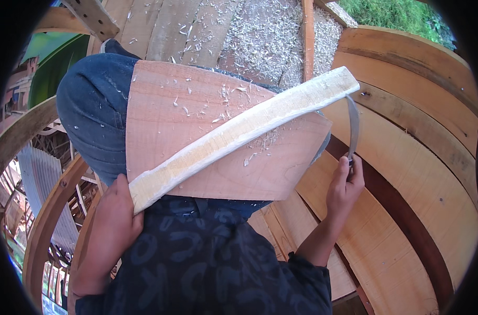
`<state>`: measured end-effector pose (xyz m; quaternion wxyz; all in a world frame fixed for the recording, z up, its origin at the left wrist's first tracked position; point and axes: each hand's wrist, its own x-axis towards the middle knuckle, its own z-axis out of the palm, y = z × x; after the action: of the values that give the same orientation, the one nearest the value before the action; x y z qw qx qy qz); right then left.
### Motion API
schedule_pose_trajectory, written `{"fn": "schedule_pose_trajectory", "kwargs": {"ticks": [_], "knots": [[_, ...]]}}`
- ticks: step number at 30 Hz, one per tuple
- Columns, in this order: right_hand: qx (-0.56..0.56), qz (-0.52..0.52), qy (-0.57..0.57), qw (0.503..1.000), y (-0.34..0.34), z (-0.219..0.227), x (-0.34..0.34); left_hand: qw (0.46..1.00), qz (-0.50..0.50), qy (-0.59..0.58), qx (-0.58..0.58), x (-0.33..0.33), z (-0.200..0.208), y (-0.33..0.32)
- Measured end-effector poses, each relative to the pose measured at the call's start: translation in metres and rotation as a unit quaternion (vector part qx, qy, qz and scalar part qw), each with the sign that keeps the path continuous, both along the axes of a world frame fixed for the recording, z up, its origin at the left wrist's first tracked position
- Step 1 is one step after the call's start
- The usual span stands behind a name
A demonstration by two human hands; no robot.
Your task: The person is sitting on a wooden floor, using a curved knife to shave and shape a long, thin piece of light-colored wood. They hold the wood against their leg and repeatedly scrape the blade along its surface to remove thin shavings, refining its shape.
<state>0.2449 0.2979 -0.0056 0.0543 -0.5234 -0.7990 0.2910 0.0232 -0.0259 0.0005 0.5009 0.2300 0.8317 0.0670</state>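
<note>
A long, pale piece of wood (244, 128) with shaved faces slants across my lap, its far end up to the right. My left hand (114, 218) is closed around its near end, close to my body; part of the fingers is hidden. In my right hand (346, 181) is a knife (353, 128) with a curved blade, its handle mostly covered by the fingers. The blade points up, its tip by the underside of the wood's far end; whether they touch I cannot tell. Beneath the wood, a flat reddish board (197, 105) lies over my thighs, sprinkled with shavings.
Many pale shavings (265, 39) cover the plank floor ahead. A curved wall of wooden planks (407, 142) rises on the right. To the left are a wooden rail (52, 210) and a corrugated metal sheet (47, 194). Grass (396, 18) shows at the upper right.
</note>
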Motion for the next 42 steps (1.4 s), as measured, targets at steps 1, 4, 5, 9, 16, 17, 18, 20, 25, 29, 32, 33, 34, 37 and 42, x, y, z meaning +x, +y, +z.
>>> {"fn": "schedule_pose_trajectory", "kwargs": {"ticks": [1, 4, 5, 9, 16, 17, 18, 20, 25, 29, 32, 33, 34, 37, 42], "knots": [[-0.019, 0.015, -0.005, 1.000, -0.014, 0.003, -0.008, 1.000, 0.001, 0.005, -0.002, 0.001, -0.001, -0.002], [-0.067, 0.167, 0.006, 0.984, -0.051, -0.005, -0.023, 1.000, 0.003, 0.011, -0.006, 0.006, -0.002, -0.001], [-0.060, 0.143, 0.005, 0.988, -0.050, -0.008, -0.022, 1.000, 0.009, 0.011, -0.010, 0.006, -0.001, -0.002], [-0.001, 0.057, 0.021, 0.998, -0.018, -0.021, -0.010, 1.000, -0.010, -0.001, -0.015, 0.001, 0.001, 0.000], [-0.035, 0.100, 0.025, 0.994, -0.036, -0.009, -0.011, 1.000, -0.014, -0.002, -0.023, 0.001, 0.000, 0.002], [-0.041, 0.160, 0.036, 0.986, -0.048, -0.011, -0.017, 1.000, -0.014, -0.002, -0.023, 0.001, 0.000, 0.002], [-0.039, 0.150, 0.035, 0.987, -0.049, -0.013, -0.017, 1.000, -0.016, 0.003, -0.025, 0.002, 0.000, 0.002], [-0.037, 0.132, 0.034, 0.990, -0.046, -0.021, -0.022, 0.999, -0.017, 0.013, -0.029, 0.004, 0.002, 0.000], [0.008, -0.025, 0.029, 0.999, -0.001, -0.018, -0.001, 0.999, -0.015, -0.036, -0.017, -0.010, 0.003, -0.001], [-0.059, 0.152, 0.076, 0.984, -0.048, -0.018, -0.012, 0.997, -0.013, -0.066, -0.023, -0.014, 0.000, -0.004], [-0.043, 0.144, 0.062, 0.987, -0.050, -0.020, -0.028, 0.996, -0.014, -0.093, 0.001, -0.022, -0.001, -0.005], [-0.039, 0.142, 0.066, 0.987, -0.047, -0.023, -0.030, 0.995, -0.009, -0.102, -0.003, -0.024, -0.001, -0.004], [-0.035, 0.139, 0.070, 0.987, -0.042, -0.025, -0.029, 0.994, -0.004, -0.111, -0.006, -0.025, -0.001, -0.004], [0.016, 0.093, 0.071, 0.993, -0.027, -0.028, -0.028, 0.988, 0.025, -0.150, 0.006, -0.034, 0.000, 0.000], [0.015, -0.056, 0.119, 0.991, 0.014, -0.025, -0.005, 0.982, 0.047, -0.181, 0.038, -0.041, -0.004, 0.004]]}}
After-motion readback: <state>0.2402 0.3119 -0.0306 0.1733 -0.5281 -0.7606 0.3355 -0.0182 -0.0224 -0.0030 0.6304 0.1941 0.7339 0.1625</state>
